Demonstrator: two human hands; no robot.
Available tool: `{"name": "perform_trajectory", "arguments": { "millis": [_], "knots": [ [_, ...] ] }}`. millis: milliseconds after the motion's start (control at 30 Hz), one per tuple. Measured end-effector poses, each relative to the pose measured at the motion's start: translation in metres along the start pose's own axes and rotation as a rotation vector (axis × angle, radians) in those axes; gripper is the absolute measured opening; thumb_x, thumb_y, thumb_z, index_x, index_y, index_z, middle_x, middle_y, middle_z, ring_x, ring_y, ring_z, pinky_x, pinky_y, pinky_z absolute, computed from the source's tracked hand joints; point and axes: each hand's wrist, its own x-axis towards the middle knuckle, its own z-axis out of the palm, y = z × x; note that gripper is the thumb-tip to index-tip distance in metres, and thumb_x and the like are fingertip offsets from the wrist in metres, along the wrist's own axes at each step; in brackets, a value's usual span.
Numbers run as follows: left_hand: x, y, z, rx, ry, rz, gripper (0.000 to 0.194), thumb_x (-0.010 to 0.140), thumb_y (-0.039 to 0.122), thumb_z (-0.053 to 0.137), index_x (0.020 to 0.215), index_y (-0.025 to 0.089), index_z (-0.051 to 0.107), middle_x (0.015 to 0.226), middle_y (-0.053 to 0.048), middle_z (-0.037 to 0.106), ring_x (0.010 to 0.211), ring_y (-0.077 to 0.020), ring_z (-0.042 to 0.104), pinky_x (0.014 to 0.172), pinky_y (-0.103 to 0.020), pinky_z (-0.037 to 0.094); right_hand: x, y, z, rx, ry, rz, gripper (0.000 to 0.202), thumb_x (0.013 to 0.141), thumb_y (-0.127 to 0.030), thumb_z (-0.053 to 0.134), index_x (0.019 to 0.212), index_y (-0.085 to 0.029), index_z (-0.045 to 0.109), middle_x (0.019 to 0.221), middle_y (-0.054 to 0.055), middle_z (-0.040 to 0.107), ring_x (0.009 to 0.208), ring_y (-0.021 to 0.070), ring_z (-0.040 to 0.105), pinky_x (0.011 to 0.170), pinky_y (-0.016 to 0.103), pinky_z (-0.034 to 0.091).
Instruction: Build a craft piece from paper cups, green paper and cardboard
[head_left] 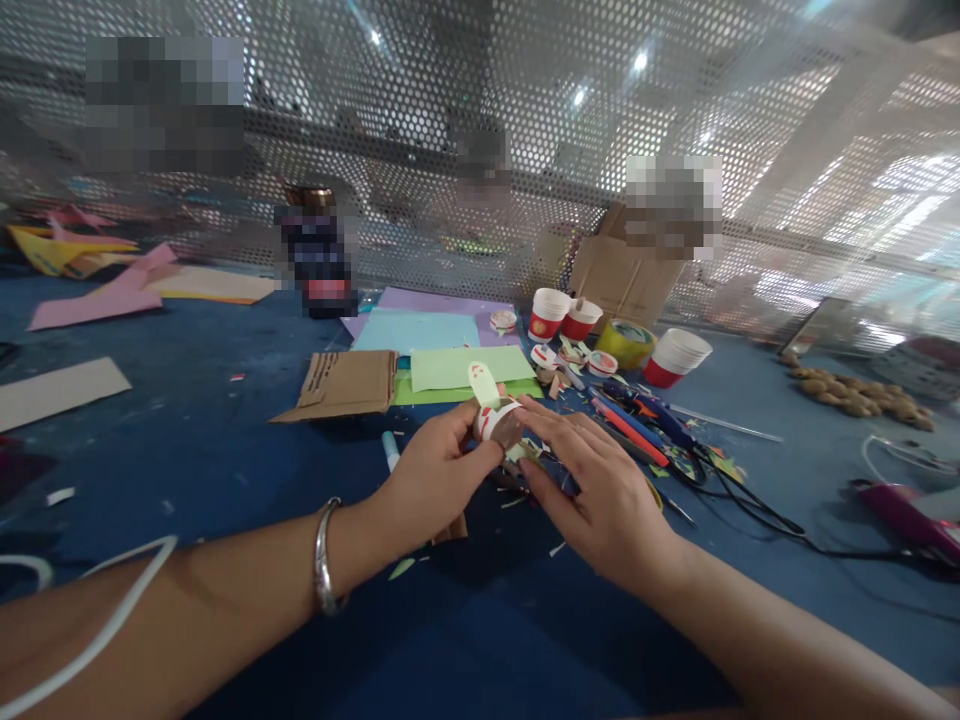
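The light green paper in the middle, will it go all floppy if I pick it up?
The light green paper would probably droop, because it looks like a thin, flat sheet. It should feel light for its size, too. A push might make it slide, since it seems to lie loose over a brighter green sheet.

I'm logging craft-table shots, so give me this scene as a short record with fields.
left hand: holds a small white-and-red piece with a pale green strip
right hand: fingertips close beside the piece, contact unclear
left wrist: silver bangle
beyond hands: brown cardboard, light green sheet
right of sheet: red-and-white cups, yellow tape roll
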Motion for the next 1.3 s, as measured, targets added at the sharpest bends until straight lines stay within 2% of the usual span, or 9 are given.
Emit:
{"name": "perform_trajectory", "arguments": {
  "millis": [133,233,367,467,600,733,933,1100,1300],
  "knots": [
    [0.000,0.000,0.000,0.016,0.007,-0.012,0.017,0.087,0.032,0.066,0.095,0.018,0.067,0.085,-0.001,0.070,0.079,-0.0167,0.062,0.073,-0.029,0.049,0.001,0.002,-0.002,0.076,0.112,0.033,0.032,0.095,-0.015,0.060,0.127,-0.019,0.062,0.122,0.007,0.073,0.112,0.0198,0.066,0.098,0.036,0.052],
    [0.000,0.001,0.002,-0.101,-0.049,0.036,0.026,0.089,0.038,0.067,0.107,0.020,0.070,0.100,-0.003,0.075,0.097,-0.0196,0.066,0.087,-0.031,0.051,0.002,0.003,-0.004,0.105,0.149,0.046,0.029,0.094,-0.014,0.062,0.123,-0.020,0.064,0.113,0.003,0.075,0.103,0.0169,0.067,0.092,0.032,0.052],
    [0.000,0.002,0.003,-0.178,-0.113,0.073,0.031,0.088,0.035,0.069,0.116,0.021,0.070,0.114,-0.004,0.076,0.111,-0.0216,0.066,0.102,-0.034,0.047,0.001,0.004,-0.007,0.125,0.174,0.077,0.026,0.094,-0.015,0.064,0.118,-0.022,0.066,0.112,0.001,0.075,0.101,0.0154,0.067,0.092,0.030,0.051],
    [0.001,-0.001,0.003,-0.215,-0.163,0.072,0.035,0.089,0.035,0.069,0.121,0.022,0.069,0.119,-0.004,0.075,0.115,-0.0223,0.065,0.105,-0.037,0.046,0.002,0.005,-0.008,0.135,0.192,0.085,0.025,0.092,-0.014,0.065,0.116,-0.021,0.066,0.111,0.001,0.075,0.100,0.0147,0.068,0.091,0.030,0.051],
    [0.002,-0.006,0.003,-0.259,-0.201,0.062,0.039,0.088,0.033,0.071,0.125,0.023,0.067,0.127,-0.004,0.072,0.121,-0.0225,0.063,0.106,-0.037,0.046,0.002,0.005,-0.008,0.140,0.224,0.014,0.020,0.090,-0.009,0.066,0.107,-0.019,0.068,0.103,0.003,0.076,0.097,0.0162,0.068,0.091,0.033,0.051],
    [0.001,-0.004,0.005,-0.244,-0.240,0.084,0.038,0.091,0.032,0.067,0.127,0.022,0.065,0.127,-0.005,0.072,0.119,-0.0228,0.064,0.103,-0.037,0.049,0.002,0.004,-0.009,0.134,0.241,-0.053,0.023,0.088,-0.005,0.067,0.106,-0.019,0.071,0.102,0.005,0.076,0.097,0.0181,0.069,0.089,0.036,0.053],
    [-0.004,0.001,0.005,-0.162,-0.279,0.153,0.032,0.095,0.032,0.061,0.124,0.021,0.064,0.124,-0.006,0.071,0.116,-0.0235,0.063,0.101,-0.038,0.049,0.001,0.002,-0.012,0.172,0.254,-0.063,0.025,0.088,-0.004,0.067,0.106,-0.020,0.073,0.102,0.006,0.076,0.098,0.0182,0.070,0.089,0.035,0.055],
    [-0.007,0.003,0.005,-0.143,-0.256,0.092,0.033,0.093,0.036,0.062,0.124,0.023,0.061,0.118,-0.006,0.070,0.111,-0.0251,0.063,0.092,-0.037,0.052,0.001,0.002,-0.012,0.178,0.236,-0.089,0.027,0.088,-0.003,0.066,0.108,-0.021,0.072,0.103,0.006,0.075,0.096,0.0173,0.070,0.085,0.034,0.057],
    [-0.004,0.005,0.006,-0.213,-0.312,0.063,0.031,0.093,0.031,0.061,0.123,0.020,0.060,0.114,-0.006,0.068,0.109,-0.0225,0.061,0.097,-0.036,0.049,0.002,0.002,-0.014,0.194,0.219,-0.123,0.025,0.087,-0.002,0.066,0.107,-0.016,0.072,0.100,0.008,0.074,0.093,0.0168,0.070,0.085,0.034,0.056]
  ]
}}
